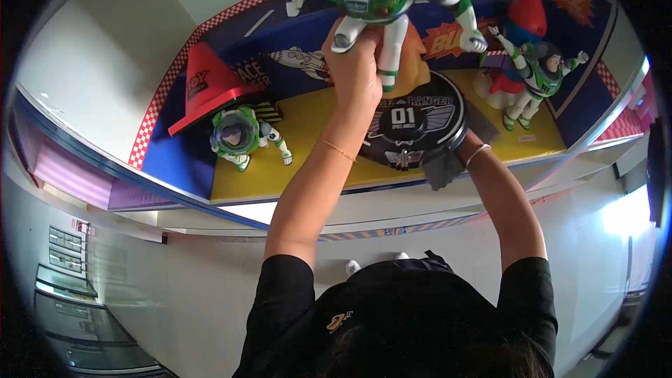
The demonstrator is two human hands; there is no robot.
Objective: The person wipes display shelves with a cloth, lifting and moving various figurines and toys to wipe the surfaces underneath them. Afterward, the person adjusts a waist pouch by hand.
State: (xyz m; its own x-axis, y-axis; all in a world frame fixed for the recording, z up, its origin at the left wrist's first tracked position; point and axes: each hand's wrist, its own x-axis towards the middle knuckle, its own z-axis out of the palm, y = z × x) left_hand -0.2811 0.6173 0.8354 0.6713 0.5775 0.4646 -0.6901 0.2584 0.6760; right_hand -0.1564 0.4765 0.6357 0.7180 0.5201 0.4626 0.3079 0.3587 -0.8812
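green-and-white buzz lightyear figure (371,0): held up above the yellow shelf (301,126), near the tall backboard (245,31), its arms spread wide.
left hand (357,56): grip clamped on the figure's legs, some fingers hidden; forearm reaching up and forward, wrist above the shelf, gold bracelet (339,151) partway down the forearm.
right hand (470,143): low at the right rim of the round black base (406,126), beside a grey cloth (442,166); fingers hidden, so whether they are together or apart i cannot tell. forearm slants up and inward, pale bracelet (477,154) at the wrist.
front edge: the base sits close to it, and the cloth hangs there.
open room: bare yellow between the base and the small left buzz figure (241,133); a narrower gap towards the standing right buzz figure (537,80).
back: orange plume (413,63) rises just behind the base, leaving little space there.
left side: red cone (210,87) leans behind the small figure, close to the checkered edge (164,91).
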